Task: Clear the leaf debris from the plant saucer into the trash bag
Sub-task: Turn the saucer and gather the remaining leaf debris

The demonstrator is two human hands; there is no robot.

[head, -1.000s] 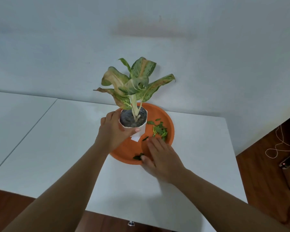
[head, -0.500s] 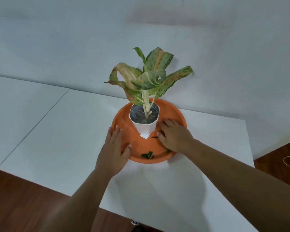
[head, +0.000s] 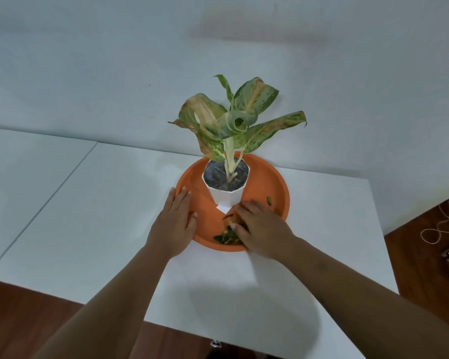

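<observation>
1. On the white table sits your orange saucer, with a white pot and plant in it.
2. Your left hand lies flat on the saucer's left rim, fingers spread and loose, holding nothing.
3. Your right hand lies palm down inside the saucer, fingers curled over the leaf bits near the front rim.
4. One leaf bit lies apart, just behind your right hand.

No text, label or number can be read on anything here.
</observation>
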